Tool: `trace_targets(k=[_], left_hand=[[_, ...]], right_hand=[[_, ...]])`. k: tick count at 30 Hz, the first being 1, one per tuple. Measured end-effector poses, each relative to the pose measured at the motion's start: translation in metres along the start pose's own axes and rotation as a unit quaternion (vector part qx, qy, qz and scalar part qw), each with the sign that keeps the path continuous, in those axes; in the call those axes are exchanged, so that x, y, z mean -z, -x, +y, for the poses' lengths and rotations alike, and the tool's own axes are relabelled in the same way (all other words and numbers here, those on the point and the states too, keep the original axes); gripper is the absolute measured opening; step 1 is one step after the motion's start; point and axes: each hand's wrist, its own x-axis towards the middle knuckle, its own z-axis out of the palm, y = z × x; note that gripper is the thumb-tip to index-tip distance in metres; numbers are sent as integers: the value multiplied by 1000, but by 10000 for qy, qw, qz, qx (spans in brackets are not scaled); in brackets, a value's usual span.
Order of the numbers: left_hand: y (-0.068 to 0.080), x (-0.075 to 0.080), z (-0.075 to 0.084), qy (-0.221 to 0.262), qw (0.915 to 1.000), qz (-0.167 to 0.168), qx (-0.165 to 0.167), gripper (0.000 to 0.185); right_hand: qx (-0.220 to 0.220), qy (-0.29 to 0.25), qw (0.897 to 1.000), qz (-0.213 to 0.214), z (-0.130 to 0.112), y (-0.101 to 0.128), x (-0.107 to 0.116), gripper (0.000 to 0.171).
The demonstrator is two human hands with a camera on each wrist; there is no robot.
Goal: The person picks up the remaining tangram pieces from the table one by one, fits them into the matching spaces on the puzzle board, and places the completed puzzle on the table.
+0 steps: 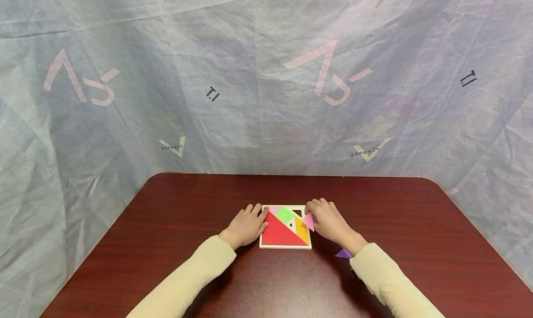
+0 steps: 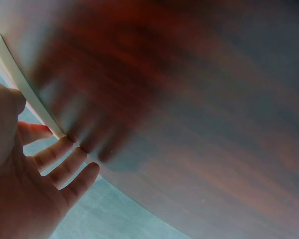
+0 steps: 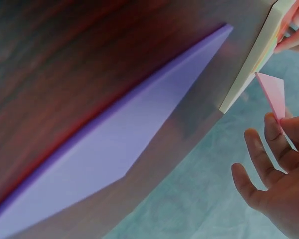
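The white tray [image 1: 285, 247] lies near the middle of the desk's [image 1: 266, 281] far edge. The left hand [image 1: 245, 226], with fingers nearly straight and slightly spread, touches the tray's left edge. The right hand [image 1: 329, 220] pinches a pink triangle [image 1: 308, 221] at the right edge. A purple piece [image 1: 343, 253] lies off the near right corner.

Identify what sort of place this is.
Probably a small curtained-off work area, perhaps a booth set up for recording: printed grayish fabric hangs behind and along both sides of a dark red wood-grain table, where a tangram tray lies.
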Motion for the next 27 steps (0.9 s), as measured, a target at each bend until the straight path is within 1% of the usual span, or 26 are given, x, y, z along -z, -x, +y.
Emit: trace_targets(k=[5,12,21,27], left_hand=[[0,-1,0,-29,10000,29,-10,46],[-1,-2,0,-22,10000,-14,9,47],[-1,-3,0,-11,10000,-38,22,47],[-1,-3,-1,-37,10000,-18,11,47]], right_hand=[[6,-74,9999,-80,-6,-3,-1,14],[7,-166,9998,-89,-13,-8,-2,15],[-18,-270,9994,-227,-20,-14,-4,15],[38,-248,9992,-295,-21,-16,-6,15]])
